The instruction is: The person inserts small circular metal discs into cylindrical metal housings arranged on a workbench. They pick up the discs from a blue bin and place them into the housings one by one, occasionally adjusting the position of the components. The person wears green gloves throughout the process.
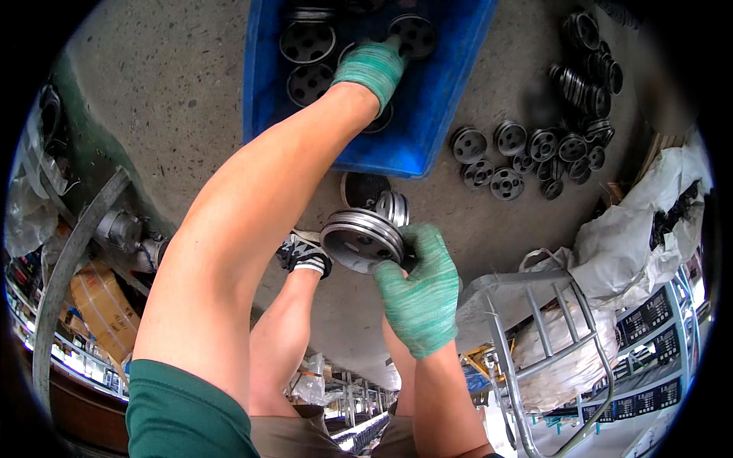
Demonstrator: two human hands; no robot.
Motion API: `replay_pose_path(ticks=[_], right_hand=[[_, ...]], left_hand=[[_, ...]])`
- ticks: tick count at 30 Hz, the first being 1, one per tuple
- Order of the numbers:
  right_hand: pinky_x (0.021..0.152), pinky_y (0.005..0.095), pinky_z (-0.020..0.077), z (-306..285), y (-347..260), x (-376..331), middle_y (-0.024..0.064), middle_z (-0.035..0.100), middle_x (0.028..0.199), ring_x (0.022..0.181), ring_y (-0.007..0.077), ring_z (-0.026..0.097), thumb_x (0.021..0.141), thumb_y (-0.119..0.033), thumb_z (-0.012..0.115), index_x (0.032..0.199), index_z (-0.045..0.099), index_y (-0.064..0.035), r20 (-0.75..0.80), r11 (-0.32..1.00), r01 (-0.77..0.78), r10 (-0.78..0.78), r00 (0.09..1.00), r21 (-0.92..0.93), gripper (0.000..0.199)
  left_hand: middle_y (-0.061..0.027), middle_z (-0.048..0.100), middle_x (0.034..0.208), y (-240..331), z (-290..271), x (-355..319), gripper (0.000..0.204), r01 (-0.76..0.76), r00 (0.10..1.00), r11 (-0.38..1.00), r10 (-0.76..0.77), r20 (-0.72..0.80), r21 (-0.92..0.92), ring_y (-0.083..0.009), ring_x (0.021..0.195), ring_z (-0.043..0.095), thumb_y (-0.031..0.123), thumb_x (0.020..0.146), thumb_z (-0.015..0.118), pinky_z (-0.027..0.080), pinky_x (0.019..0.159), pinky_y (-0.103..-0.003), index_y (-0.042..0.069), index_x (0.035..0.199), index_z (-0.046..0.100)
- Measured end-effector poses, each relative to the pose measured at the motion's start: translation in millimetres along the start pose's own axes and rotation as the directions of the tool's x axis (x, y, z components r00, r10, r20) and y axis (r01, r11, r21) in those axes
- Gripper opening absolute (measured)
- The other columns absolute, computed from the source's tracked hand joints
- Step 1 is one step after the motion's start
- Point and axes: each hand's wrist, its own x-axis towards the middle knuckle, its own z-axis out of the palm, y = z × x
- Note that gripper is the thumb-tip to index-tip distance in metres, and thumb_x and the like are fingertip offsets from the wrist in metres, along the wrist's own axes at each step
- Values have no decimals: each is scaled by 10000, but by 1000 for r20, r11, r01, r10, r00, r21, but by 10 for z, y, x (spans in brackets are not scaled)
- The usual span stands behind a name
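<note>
My right hand (421, 294), in a green knitted glove, grips the rim of a grey metal pulley (363, 243) with grooved edges, its thumb on the near side. Just behind it is a smaller grooved pulley (392, 206), and a dark round piece (360, 188) lies by the bin's near edge. My left hand (372, 70), gloved alike, reaches into a blue plastic bin (382, 164). Its fingertips are at the edge of a dark pulley with holes (416, 37); how far they close on it is hidden. More pulleys (308, 43) lie beside that hand in the bin.
Many loose pulleys (507, 184) lie on the concrete floor (175, 84) right of the bin. A metal-framed rack or cart (546, 343) and white sacking (637, 229) stand at right. A cardboard box (103, 309) is at left. My shoe (303, 254) is near the held pulley.
</note>
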Motion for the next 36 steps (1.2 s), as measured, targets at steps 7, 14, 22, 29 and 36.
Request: replay_pose_path(ticks=[7, 14, 22, 29, 36], right_hand=[[793, 288, 502, 27, -14, -20, 92, 634, 917, 839, 143, 595, 758, 31, 631, 1031, 625, 2, 13, 999, 48, -48, 999, 15, 275], [798, 292, 501, 103, 19, -32, 106, 619, 919, 823, 159, 588, 755, 32, 627, 1020, 622, 16, 31, 990, 117, -115, 993, -81, 265], [831, 382, 528, 110, -40, -34, 196, 618, 990, 882, 334, 654, 718, 24, 677, 1015, 655, 44, 23, 994, 35, -32, 999, -107, 299], [748, 337, 533, -172, -230, -38, 148, 692, 866, 770, 186, 628, 763, -13, 617, 998, 671, 37, 140, 996, 45, -35, 990, -73, 246], [633, 288, 425, -509, -1084, -1114, 25, 511, 744, 725, 103, 436, 767, 7, 551, 850, 574, 17, 436, 983, 183, -162, 885, -5, 86]], left_hand=[[-263, 716, 1070, -104, 159, -165, 388, -105, 990, 992, 111, -83, 69, -482, 977, 685, 312, 1001, 520, 548, 858, -577, 78, 1293, 623], [-232, 735, 1060, -111, 290, -136, 291, -9, 991, 999, 14, -129, 45, -441, 968, 714, 215, 962, 556, 574, 822, -549, 66, 1159, 710], [-212, 739, 1080, -133, 18, -195, 247, -214, 970, 944, 176, 166, 250, -400, 961, 726, 151, 972, 559, 589, 791, -506, 80, 1126, 739], [-218, 731, 1079, -241, -925, -1083, 337, -162, 981, 987, 161, 104, -1, -400, 995, 709, 207, 846, 736, 575, 865, -472, 107, 1168, 741], [-177, 723, 945, -417, -2371, -4150, 361, 135, 897, 913, -278, -343, -386, -351, 863, 715, 162, 793, 795, 577, 792, -432, 84, 1143, 756]])
